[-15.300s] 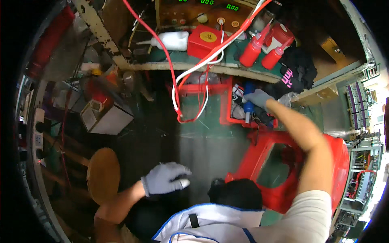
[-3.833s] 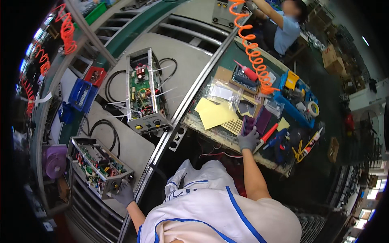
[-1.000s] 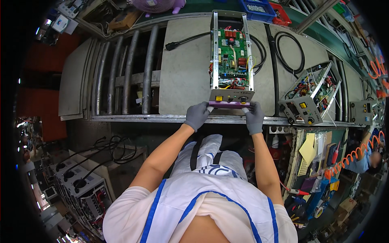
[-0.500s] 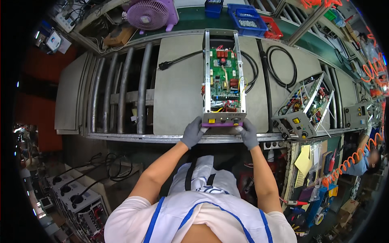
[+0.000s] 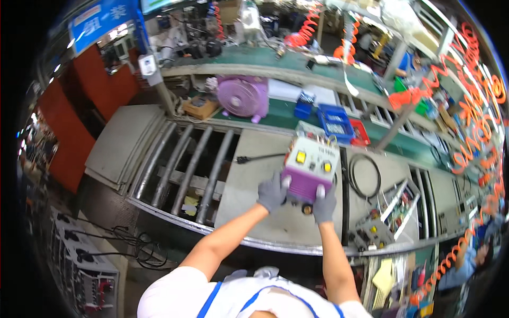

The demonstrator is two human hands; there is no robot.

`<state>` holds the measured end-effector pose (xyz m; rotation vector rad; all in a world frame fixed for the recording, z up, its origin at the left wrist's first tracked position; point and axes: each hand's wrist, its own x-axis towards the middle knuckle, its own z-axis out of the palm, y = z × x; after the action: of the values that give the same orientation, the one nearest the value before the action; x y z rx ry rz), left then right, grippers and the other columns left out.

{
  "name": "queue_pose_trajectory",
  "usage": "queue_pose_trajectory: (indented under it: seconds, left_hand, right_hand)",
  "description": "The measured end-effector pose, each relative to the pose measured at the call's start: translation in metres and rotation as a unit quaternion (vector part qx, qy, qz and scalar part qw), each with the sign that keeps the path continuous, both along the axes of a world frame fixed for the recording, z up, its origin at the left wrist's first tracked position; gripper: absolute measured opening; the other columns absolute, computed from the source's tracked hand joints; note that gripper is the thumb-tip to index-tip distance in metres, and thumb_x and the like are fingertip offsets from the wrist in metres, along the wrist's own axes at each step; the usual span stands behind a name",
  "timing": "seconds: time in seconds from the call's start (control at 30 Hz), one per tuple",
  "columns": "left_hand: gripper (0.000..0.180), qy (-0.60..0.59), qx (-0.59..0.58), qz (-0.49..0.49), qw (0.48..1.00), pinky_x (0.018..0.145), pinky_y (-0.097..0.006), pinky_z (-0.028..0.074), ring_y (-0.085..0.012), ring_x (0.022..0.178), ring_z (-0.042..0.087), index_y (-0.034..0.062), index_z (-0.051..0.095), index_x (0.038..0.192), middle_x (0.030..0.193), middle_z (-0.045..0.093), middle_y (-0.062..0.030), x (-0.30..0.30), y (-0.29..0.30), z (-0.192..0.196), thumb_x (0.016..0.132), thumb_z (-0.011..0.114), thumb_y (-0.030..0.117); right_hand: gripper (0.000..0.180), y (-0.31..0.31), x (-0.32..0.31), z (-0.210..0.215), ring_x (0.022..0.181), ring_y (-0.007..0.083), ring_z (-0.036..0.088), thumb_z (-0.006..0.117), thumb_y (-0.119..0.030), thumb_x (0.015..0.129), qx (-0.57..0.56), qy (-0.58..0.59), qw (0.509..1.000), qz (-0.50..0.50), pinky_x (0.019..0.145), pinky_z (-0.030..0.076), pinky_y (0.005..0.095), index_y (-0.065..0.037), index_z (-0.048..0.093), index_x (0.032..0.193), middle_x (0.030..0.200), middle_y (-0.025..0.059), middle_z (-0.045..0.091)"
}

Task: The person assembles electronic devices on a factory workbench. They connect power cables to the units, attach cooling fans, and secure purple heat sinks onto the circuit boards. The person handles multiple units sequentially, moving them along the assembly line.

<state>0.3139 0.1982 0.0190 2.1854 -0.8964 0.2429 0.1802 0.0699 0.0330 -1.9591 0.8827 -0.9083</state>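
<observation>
On the grey conveyor plate (image 5: 249,201) at the middle of the line, a purple-and-cream machine unit (image 5: 310,168) stands with its front panel, yellow buttons and all, facing the person. Both gloved hands grip it: the left hand (image 5: 272,192) has its fingers clamped on the lower left corner, the right hand (image 5: 324,205) on the lower right edge. A black coiled cable (image 5: 365,176) lies just beside, a pink fan (image 5: 245,96) well behind.
</observation>
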Motion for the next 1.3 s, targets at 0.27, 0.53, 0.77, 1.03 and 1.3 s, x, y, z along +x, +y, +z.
queue_pose_trajectory:
  seconds: [0.27,0.53,0.77,1.03,1.3]
  left_hand:
    - [0.045,0.002,-0.055,-0.042,0.998,0.051,-0.05,0.043,-0.0395,0.056,0.058,0.0074,0.05,0.1,0.061,0.06,-0.0178,0.016,-0.026,0.036,0.095,0.039,0.051]
    - [0.05,0.044,-0.049,-0.043,0.997,0.06,-0.049,0.047,-0.0414,0.068,0.062,0.0085,0.056,0.108,0.074,0.064,-0.0201,0.003,-0.002,-0.001,0.09,0.045,0.054]
    - [0.049,0.112,0.0,-0.101,0.989,0.069,-0.045,0.048,-0.0388,0.08,0.064,0.0026,0.057,0.109,0.086,0.066,-0.0199,-0.022,0.097,-0.119,0.09,0.051,0.047]
    - [0.04,0.221,0.089,-0.063,0.969,0.077,-0.04,0.047,-0.0324,0.083,0.06,-0.005,0.05,0.122,0.099,0.064,-0.0216,-0.038,0.165,-0.188,0.094,0.049,0.024]
    - [0.025,0.426,0.17,0.047,0.887,0.055,-0.03,0.047,-0.0197,0.065,0.059,-0.0005,0.054,0.106,0.081,0.06,-0.0101,-0.111,0.13,-0.157,0.09,0.049,0.019]
  right_hand:
    - [0.044,-0.028,0.028,-0.001,0.078,0.0417,0.062,0.051,-0.046,0.093,-0.05,-0.094,0.993,-0.06,0.064,0.046,0.0454,-0.003,0.058,0.101,0.081,0.0216,0.064]
    - [0.05,-0.002,-0.004,-0.017,0.085,0.0368,0.065,0.056,-0.048,0.089,0.085,-0.066,0.994,0.005,0.071,0.05,0.043,-0.002,0.056,0.108,0.09,0.024,0.064]
    - [0.05,0.05,-0.065,-0.098,0.088,0.0392,0.062,0.058,-0.051,0.084,0.024,0.098,0.979,0.179,0.076,0.048,0.046,-0.007,0.057,0.109,0.093,0.02,0.063]
    - [0.035,0.075,-0.155,-0.117,0.102,0.0344,0.056,0.058,-0.026,0.085,0.013,0.16,0.981,0.113,0.087,0.046,0.0445,-0.004,0.052,0.112,0.111,0.0178,0.054]
    - [0.028,-0.029,-0.525,-0.151,0.093,0.0362,0.056,0.063,-0.013,0.067,-0.041,0.284,0.764,-0.578,0.085,0.045,0.0428,-0.008,0.063,0.095,0.092,0.0154,0.06]
